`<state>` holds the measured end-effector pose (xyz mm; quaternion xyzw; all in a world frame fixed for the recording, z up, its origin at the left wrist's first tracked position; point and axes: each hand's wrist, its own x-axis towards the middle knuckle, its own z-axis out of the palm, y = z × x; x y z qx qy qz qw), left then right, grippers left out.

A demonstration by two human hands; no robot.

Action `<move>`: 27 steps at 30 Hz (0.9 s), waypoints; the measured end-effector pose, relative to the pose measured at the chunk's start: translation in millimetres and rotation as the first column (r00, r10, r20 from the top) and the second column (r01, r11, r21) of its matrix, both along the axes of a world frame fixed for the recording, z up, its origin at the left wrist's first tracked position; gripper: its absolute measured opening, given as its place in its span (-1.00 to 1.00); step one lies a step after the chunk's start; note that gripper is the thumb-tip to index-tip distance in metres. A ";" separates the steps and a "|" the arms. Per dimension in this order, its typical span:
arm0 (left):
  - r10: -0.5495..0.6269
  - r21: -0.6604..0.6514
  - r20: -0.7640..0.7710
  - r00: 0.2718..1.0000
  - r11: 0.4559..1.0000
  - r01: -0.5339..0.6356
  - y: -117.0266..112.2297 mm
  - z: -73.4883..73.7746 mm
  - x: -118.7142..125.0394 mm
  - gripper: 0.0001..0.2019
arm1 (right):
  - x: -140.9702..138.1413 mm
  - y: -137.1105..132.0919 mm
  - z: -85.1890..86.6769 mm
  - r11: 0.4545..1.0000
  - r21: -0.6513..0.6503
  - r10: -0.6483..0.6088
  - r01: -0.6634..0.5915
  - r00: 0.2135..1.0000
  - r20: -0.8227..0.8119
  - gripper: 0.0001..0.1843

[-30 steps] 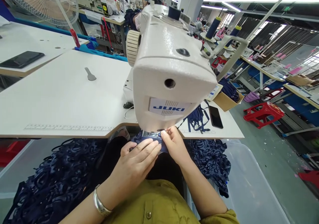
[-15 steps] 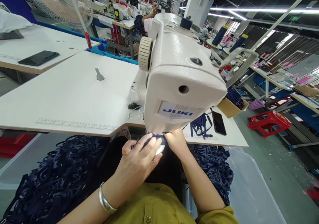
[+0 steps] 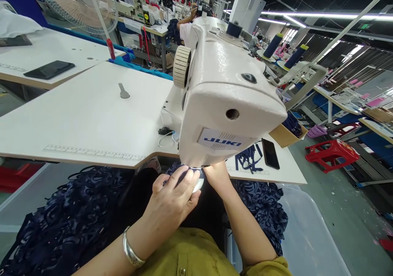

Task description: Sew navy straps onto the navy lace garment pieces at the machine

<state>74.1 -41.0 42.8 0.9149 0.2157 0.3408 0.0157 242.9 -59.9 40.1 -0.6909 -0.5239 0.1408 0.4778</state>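
Seemingly midway, steadying navy fabric at sewing machine with left hand laid open; cannot tell grip of right hand, nor finished from waiting heaps.

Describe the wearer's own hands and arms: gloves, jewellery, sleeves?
No gloves on the left hand or visible part of the right hand. A shiny silver-coloured bangle circles the left wrist. The right sleeve is olive green, ending near the elbow; the left sleeve is out of view.
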 end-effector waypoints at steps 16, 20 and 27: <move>0.051 0.048 0.023 0.998 0.997 -0.052 0.0 -2.6 -1.7 -0.70 | -0.3 0.7 2.6 0.995 0.053 0.085 -0.081 0.994 -0.072 -0.82; 0.055 0.054 0.022 0.998 0.997 -0.056 0.1 -0.8 -1.9 -0.70 | -1.0 2.0 4.7 0.992 0.081 0.109 -0.101 0.989 -0.097 -0.80; -0.002 0.072 -0.006 1.000 0.997 0.002 0.1 2.1 -0.6 -0.70 | -2.2 0.3 6.4 0.997 0.050 0.072 -0.067 0.992 -0.106 -0.80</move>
